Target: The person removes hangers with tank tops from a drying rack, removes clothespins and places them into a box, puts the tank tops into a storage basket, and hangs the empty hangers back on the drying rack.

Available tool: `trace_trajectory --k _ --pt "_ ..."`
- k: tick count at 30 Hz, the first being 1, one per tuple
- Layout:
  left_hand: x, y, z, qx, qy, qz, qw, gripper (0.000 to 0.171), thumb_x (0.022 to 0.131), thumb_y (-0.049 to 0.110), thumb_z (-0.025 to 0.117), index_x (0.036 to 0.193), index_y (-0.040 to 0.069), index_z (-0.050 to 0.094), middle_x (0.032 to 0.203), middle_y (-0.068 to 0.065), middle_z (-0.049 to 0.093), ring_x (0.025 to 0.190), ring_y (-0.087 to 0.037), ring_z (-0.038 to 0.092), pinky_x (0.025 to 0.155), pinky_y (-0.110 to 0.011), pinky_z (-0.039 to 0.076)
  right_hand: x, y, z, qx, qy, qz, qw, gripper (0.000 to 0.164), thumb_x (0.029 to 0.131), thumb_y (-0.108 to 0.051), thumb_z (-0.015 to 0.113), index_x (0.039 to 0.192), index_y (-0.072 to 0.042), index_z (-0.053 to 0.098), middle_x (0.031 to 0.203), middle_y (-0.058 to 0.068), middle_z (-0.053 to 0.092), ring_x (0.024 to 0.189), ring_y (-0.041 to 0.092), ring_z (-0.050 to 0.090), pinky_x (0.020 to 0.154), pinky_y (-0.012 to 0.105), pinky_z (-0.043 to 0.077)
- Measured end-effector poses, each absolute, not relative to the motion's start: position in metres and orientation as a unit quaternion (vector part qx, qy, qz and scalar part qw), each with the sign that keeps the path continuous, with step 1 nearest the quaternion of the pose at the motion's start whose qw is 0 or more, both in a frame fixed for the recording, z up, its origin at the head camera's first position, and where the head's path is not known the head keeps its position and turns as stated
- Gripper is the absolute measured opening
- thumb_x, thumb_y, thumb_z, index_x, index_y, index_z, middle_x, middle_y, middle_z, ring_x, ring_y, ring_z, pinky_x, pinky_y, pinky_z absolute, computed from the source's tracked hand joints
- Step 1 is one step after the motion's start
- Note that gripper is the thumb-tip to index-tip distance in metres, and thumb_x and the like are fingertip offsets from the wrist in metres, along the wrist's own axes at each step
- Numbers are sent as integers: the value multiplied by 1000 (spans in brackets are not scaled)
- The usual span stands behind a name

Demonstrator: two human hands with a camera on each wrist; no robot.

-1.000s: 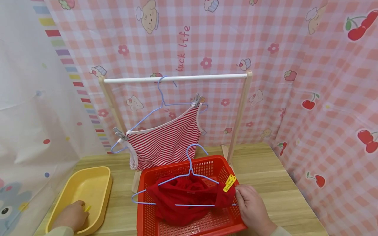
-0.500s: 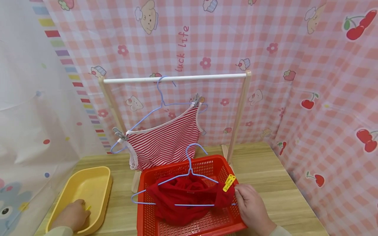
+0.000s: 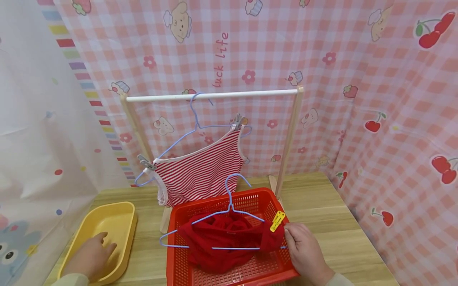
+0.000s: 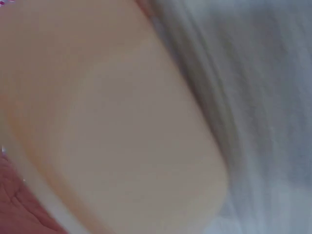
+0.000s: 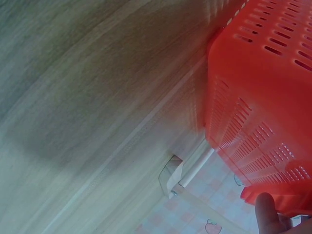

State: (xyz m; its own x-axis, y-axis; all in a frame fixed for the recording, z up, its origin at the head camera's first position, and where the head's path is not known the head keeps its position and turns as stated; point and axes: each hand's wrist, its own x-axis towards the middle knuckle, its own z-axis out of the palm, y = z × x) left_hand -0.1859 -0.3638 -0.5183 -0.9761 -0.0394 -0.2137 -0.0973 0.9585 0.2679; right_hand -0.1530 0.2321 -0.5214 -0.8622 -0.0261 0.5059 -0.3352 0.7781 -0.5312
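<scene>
In the head view my left hand (image 3: 89, 255) is inside a yellow tray (image 3: 129, 226), thumb and forefinger spread apart with nothing visible between them. My right hand (image 3: 306, 250) is at the right rim of a red basket (image 3: 171, 254), gripping the right end of a light blue clothes hanger (image 3: 229, 211). A red garment (image 3: 218, 258) lies over this hanger's lower bar, above the basket. Beside the right fingertips, a yellow clothespin (image 3: 277, 221) is on the garment's right strap. The left wrist view is blurred, with a sleeve (image 4: 243, 97) across it.
Behind the basket stands a rack with a white rail (image 3: 250, 94) and wooden posts (image 3: 291, 135). From the rail hangs another blue hanger (image 3: 177, 142), where grey clothespins (image 3: 146, 162) hold a red-striped top (image 3: 204, 171). Patterned curtains (image 3: 272, 47) enclose the wooden table (image 3: 332, 222).
My left hand's thumb and forefinger have spread and lifted slightly in the tray; the yellow piece seen by them earlier is out of sight. My right hand and its hanger stay put.
</scene>
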Motion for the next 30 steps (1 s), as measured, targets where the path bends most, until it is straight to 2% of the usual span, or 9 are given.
trace_trajectory --k 8,12,21,30 --pt "-193 -337 -502 -35 983 163 73 76 108 50 52 147 -15 44 137 -40 59 123 -59 58 99 -69 49 -153 231 -519 82 -919 321 212 21 99 -5 68 94 -24 75 97 -11 74 97 10 64 87 43 60" --pt "-192 -318 -493 -19 983 177 37 72 108 47 52 151 -10 44 140 -36 59 127 -58 57 101 -70 48 -153 231 -519 77 -921 323 202 21 100 -5 68 94 -24 75 98 -11 74 98 10 63 87 43 60" --pt "-185 -275 -478 27 976 210 -57 62 106 41 61 147 -5 53 135 -30 66 127 -53 60 105 -68 46 -153 231 -518 78 -922 320 202 20 100 -6 68 95 -24 75 97 -11 74 98 10 63 88 43 60" --pt "-180 -249 -467 68 964 238 -98 52 105 34 65 143 0 59 131 -24 70 124 -46 64 106 -66 47 -154 231 -517 75 -922 322 200 18 100 -6 68 97 -22 76 97 -11 75 98 10 64 88 44 60"
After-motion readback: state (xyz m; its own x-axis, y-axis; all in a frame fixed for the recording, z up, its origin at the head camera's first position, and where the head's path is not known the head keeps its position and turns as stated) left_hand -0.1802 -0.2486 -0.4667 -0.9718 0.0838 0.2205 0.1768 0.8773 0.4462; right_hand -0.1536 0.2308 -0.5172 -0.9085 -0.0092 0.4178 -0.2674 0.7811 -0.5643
